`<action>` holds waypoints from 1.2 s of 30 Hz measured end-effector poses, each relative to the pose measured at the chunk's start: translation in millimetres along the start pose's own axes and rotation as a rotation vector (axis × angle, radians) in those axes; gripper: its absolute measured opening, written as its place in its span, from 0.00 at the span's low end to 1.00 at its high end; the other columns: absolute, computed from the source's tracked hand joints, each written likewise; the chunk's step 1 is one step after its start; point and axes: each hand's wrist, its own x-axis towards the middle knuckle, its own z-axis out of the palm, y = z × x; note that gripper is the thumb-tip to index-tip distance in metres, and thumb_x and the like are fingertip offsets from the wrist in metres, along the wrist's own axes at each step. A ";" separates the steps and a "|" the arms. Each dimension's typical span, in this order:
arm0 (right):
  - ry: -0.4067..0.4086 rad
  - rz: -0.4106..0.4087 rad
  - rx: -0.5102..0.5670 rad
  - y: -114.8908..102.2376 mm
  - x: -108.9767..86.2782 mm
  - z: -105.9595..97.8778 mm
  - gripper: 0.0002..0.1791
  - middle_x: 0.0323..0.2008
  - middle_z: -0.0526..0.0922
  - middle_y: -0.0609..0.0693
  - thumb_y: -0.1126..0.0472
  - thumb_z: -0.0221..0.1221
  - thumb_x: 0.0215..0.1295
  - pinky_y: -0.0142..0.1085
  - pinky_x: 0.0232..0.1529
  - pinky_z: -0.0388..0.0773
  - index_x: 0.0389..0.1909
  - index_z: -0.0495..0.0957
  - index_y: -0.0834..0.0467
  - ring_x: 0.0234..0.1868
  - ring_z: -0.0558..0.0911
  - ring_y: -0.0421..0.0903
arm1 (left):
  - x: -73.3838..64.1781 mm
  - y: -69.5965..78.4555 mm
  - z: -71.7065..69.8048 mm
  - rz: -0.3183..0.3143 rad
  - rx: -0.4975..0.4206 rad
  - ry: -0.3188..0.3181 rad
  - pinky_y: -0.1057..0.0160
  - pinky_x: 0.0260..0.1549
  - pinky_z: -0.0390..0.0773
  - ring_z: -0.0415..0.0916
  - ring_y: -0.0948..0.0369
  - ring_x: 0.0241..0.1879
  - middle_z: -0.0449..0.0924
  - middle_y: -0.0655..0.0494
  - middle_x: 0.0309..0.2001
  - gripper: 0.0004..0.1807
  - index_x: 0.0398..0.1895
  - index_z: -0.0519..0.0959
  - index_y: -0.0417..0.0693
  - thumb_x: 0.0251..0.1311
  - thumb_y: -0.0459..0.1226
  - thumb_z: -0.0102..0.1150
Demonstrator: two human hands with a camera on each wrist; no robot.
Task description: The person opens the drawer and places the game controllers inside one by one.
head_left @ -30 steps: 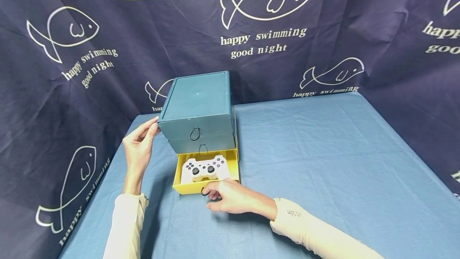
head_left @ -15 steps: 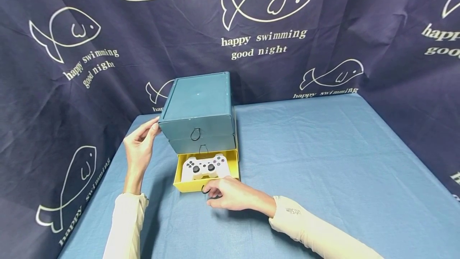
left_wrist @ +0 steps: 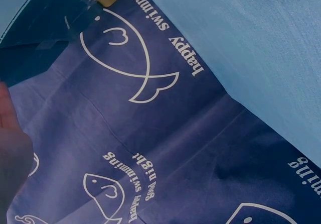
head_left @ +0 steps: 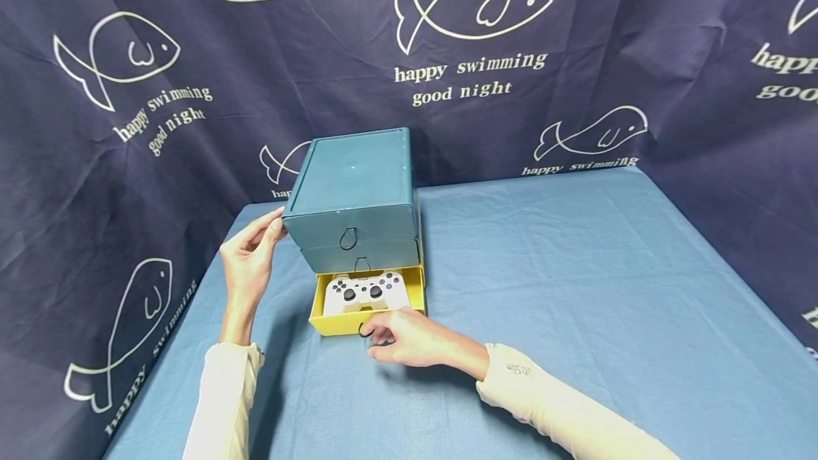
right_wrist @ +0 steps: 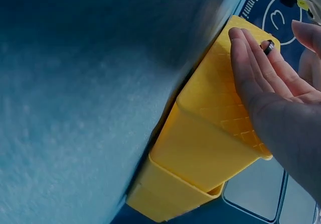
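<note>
A teal drawer cabinet (head_left: 351, 176) stands at the table's back left. Its yellow bottom drawer (head_left: 417, 293) is pulled part way out, with a white game controller (head_left: 366, 291) lying inside. My left hand (head_left: 248, 261) holds the cabinet's upper left front corner between thumb and fingertips. In the left wrist view only a bit of that hand (left_wrist: 14, 158) shows. My right hand (head_left: 412, 337) rests its fingers against the drawer's front, thumb apart. At its fingertips is the drawer's black loop handle (right_wrist: 269, 46).
Two teal drawers above are closed, with a black loop handle (head_left: 348, 238) on the top one. Blue cloth (head_left: 543, 289) covers the table. Dark blue fish-print curtains (head_left: 473, 112) hang behind and at both sides.
The yellow drawer has slid a little way into the cabinet, with the controller in it. My right hand has moved forward with the drawer's front, while the left hand stays at the corner.
</note>
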 end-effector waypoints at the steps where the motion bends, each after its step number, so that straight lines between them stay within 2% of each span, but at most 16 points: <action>1: 0.001 0.001 0.001 0.3 0.3 -0.2 0.15 0.42 0.88 0.54 0.64 0.67 0.65 0.30 0.50 0.79 0.52 0.83 0.63 0.44 0.86 0.41 | 0.0 -0.1 0.0 0.000 0.000 0.001 0.70 0.44 0.81 0.88 0.62 0.36 0.89 0.64 0.38 0.13 0.54 0.85 0.34 0.69 0.28 0.65; 10: 0.003 0.010 0.022 0.3 2.0 -2.6 0.15 0.40 0.87 0.49 0.65 0.66 0.66 0.31 0.49 0.80 0.52 0.83 0.64 0.41 0.83 0.34 | -0.6 0.1 -0.2 0.005 -0.001 0.004 0.71 0.44 0.81 0.87 0.66 0.35 0.89 0.64 0.38 0.13 0.54 0.85 0.32 0.68 0.27 0.64; 29: 0.020 0.013 0.018 5.0 9.2 -7.7 0.14 0.39 0.88 0.49 0.67 0.66 0.65 0.28 0.45 0.79 0.51 0.84 0.65 0.39 0.84 0.35 | -0.1 0.3 -0.6 0.011 0.007 -0.003 0.70 0.45 0.81 0.88 0.62 0.36 0.89 0.63 0.39 0.13 0.54 0.86 0.35 0.69 0.28 0.64; 36: 0.039 0.015 0.028 8.2 12.5 -10.7 0.14 0.38 0.88 0.48 0.68 0.65 0.64 0.28 0.44 0.79 0.50 0.84 0.65 0.38 0.83 0.35 | 0.3 0.5 0.8 0.009 -0.005 -0.002 0.71 0.43 0.81 0.87 0.66 0.35 0.89 0.63 0.38 0.13 0.54 0.85 0.33 0.68 0.27 0.64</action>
